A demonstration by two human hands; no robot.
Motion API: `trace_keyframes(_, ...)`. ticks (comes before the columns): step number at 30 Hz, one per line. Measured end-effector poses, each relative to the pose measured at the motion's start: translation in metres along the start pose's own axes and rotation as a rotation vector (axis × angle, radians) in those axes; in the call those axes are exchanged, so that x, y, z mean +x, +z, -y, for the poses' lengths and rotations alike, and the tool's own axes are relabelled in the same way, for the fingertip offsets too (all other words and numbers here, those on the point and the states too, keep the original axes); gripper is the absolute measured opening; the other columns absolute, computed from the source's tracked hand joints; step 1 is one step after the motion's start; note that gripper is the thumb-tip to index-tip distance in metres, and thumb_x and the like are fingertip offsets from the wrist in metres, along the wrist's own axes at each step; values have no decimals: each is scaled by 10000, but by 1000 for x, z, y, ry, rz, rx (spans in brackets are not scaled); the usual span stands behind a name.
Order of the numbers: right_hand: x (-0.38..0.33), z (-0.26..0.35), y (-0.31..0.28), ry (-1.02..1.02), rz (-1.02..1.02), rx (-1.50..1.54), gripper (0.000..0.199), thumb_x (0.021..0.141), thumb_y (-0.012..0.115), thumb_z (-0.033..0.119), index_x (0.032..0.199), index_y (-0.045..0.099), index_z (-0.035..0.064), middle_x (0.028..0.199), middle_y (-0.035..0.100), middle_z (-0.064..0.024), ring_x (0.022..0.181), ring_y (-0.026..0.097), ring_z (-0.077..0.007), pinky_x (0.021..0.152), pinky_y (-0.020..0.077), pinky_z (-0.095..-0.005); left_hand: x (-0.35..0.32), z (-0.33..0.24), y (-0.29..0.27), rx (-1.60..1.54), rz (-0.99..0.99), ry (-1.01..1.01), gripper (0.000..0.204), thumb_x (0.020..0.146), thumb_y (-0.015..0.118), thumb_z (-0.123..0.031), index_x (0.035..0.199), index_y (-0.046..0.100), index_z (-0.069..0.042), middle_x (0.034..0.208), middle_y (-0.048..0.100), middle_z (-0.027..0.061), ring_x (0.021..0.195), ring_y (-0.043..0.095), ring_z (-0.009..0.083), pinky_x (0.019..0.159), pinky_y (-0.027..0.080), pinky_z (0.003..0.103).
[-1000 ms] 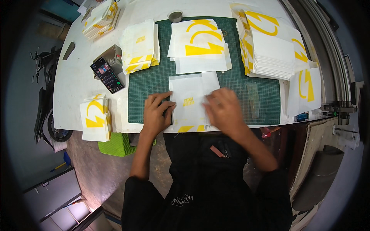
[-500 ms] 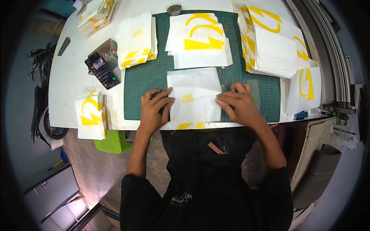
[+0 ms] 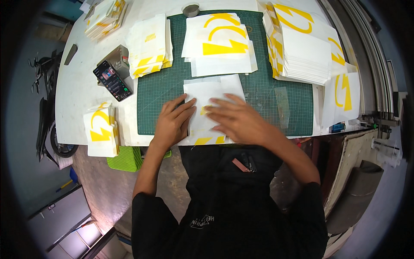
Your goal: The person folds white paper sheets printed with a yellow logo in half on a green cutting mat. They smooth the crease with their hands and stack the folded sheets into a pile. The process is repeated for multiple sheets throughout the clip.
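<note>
A white folded paper sheet with yellow print [image 3: 215, 86] lies on the green cutting mat [image 3: 166, 86] near the table's front edge. At the sheet's left edge rests my left hand [image 3: 172, 123], fingers extended and the tips on the paper; its thumb is partly hidden. My right hand [image 3: 241, 121] lies across the middle of the sheet with its fingers spread, slightly blurred, covering much of the print. Neither hand grips anything. Just behind the sheet is a stack of white and yellow printed papers [image 3: 222, 43].
Folded paper stacks stand at the left [image 3: 101, 131], back left [image 3: 148, 45] and right [image 3: 302, 52]. A phone [image 3: 113, 81] leans on a grey block. A clear strip [image 3: 282, 107] lies on the mat's right side. A small round dish [image 3: 190, 9] sits at the back.
My right hand has moved left from the sheet's right edge onto its middle, and its fingers have spread from a pinch. My left hand remains at the left edge.
</note>
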State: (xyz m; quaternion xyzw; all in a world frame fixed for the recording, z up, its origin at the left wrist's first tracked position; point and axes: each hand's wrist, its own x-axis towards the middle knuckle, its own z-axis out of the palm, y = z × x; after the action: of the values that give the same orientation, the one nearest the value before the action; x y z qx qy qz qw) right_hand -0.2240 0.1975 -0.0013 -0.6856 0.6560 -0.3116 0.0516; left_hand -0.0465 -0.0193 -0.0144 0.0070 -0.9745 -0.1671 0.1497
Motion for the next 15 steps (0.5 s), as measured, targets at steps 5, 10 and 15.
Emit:
trace_keyframes(5,4,-2,12,5,213,-15,537,1016,630,446,1358,679,35,1419,671,-104,1420,547,-247,1276,275,-550,-1,2,3,-39,54,11,451,827,719,35,1262,728,-83,1403,684,58,1391,573,289,1167,424,518)
trace_keyframes(10,-27,-24,-25,81,197,22,483,1046,602,397,1328,684,14,1363,696,-161,1354,608,-277,1283,253,-542,-6,2,-1,-22,89,-10,467,835,707,38,1283,722,-94,1434,667,57,1405,565,270,1212,389,523)
trace_keyframes(15,-47,-42,-29,252,151,85,380,1007,669,159,1381,667,92,1341,708,-160,1195,703,-272,1237,336,-532,-1,3,-1,-89,100,-57,405,887,707,13,1279,720,-89,1383,697,75,1364,604,270,1220,377,539)
